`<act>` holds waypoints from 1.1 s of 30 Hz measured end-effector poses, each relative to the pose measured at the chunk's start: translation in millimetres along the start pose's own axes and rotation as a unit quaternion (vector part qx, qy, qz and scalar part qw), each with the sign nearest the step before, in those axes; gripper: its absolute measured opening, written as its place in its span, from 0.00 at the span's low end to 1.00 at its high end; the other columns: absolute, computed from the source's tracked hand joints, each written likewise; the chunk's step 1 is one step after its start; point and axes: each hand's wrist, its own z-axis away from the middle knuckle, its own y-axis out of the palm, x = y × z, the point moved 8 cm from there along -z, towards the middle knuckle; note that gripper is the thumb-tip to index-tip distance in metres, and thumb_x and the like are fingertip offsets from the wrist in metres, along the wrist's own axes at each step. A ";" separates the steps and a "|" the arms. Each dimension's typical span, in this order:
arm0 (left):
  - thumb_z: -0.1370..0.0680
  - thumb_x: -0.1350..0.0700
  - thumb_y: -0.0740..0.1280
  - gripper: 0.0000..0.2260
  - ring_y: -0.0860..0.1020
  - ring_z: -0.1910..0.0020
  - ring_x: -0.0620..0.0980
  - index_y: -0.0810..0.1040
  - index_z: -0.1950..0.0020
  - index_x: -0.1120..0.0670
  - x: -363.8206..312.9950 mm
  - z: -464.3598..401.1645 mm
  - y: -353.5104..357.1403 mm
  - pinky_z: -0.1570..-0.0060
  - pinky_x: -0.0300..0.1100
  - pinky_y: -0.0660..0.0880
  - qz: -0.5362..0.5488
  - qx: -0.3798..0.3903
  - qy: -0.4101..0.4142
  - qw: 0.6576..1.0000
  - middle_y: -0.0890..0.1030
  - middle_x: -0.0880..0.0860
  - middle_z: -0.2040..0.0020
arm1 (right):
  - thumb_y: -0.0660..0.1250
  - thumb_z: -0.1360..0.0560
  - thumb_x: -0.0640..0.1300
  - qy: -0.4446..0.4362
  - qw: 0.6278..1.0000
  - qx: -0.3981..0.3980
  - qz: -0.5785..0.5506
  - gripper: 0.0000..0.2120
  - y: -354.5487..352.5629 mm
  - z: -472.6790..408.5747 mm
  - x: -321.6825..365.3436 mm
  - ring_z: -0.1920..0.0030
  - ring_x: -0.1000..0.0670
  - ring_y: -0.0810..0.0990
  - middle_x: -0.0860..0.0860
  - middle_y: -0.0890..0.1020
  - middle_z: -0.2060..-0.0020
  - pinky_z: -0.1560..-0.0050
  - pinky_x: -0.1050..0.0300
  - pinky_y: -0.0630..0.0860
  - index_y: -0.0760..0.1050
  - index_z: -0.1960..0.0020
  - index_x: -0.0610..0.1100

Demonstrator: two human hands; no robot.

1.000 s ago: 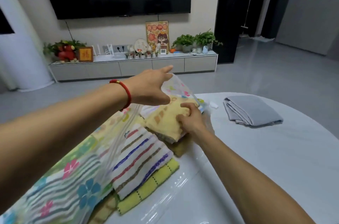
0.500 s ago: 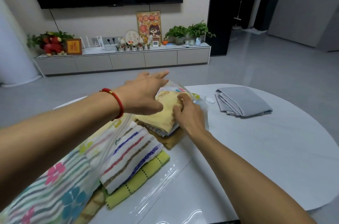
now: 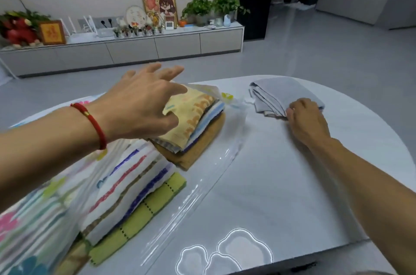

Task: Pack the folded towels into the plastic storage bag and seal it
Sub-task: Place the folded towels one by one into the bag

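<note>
The right hand's fingertips are pinched on the near folded edge of the folded grey towel, which lies flat on the white round table, well apart from the bag. A moment ago that hand was pressed on the yellow towel inside the bag; it has since let go and crossed to the right, so the packing has gone on to the last loose towel.

The left hand, a red cord bracelet on its wrist, stays over the far stack with fingers spread and gripping nothing, the palm just above the pale yellow patterned towel. I cannot tell whether it touches the cloth or the film.

That yellow towel tops a pile of blue-and-white and mustard-brown towels inside the clear plastic storage bag, whose printed upper flap is lifted along the left forearm. Nearer the camera a white towel with coloured stripes sits on a lime-green one, also between the bag's layers.

The grey towel looks soft and likely to unfold if lifted by one edge. The bag is unsealed, so the job seems well along but unfinished.
</note>
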 end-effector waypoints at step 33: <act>0.27 0.40 0.63 0.21 0.57 0.25 0.60 0.75 0.34 0.38 37.4 156.9 7.5 0.33 0.71 0.57 -0.032 0.096 -0.165 0.981 0.66 0.50 0.24 | 0.83 0.36 0.55 0.231 0.766 0.322 -0.507 0.32 -55.8 179.4 14.1 0.47 0.41 0.86 0.39 0.86 0.43 0.46 0.44 0.83 0.82 0.36 0.42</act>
